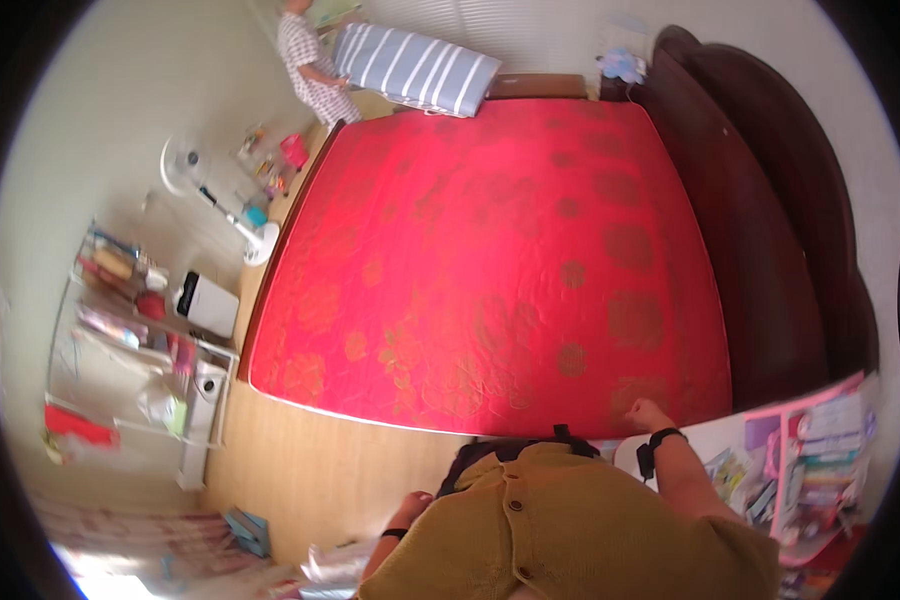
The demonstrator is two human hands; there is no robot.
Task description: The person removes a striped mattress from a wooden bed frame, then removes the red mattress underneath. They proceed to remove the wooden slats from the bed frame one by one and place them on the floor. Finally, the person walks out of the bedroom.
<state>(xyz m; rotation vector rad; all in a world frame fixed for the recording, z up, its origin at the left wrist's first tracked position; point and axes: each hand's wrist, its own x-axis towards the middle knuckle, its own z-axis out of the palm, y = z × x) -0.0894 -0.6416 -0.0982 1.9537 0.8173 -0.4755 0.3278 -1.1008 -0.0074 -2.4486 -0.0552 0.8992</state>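
A large red mattress (450,260) with gold floral patterns lies on a bed in front of me. My right hand (648,415) hovers by its near right corner, fingers curled with nothing seen in them; whether it touches the mattress I cannot tell. My left hand (413,507) is low beside my body, its fingers small and mostly hidden. At the far left another person (315,65) in a checked outfit holds a blue-and-white striped folded bedding piece (415,68) above the far edge of the mattress.
A dark wooden headboard (760,210) runs along the right side. Near me on the right stands a white desk with a pink shelf (785,470). Along the left wall are a white standing fan (260,243) and a cluttered rack (135,330). Wooden floor (310,470) shows at lower left.
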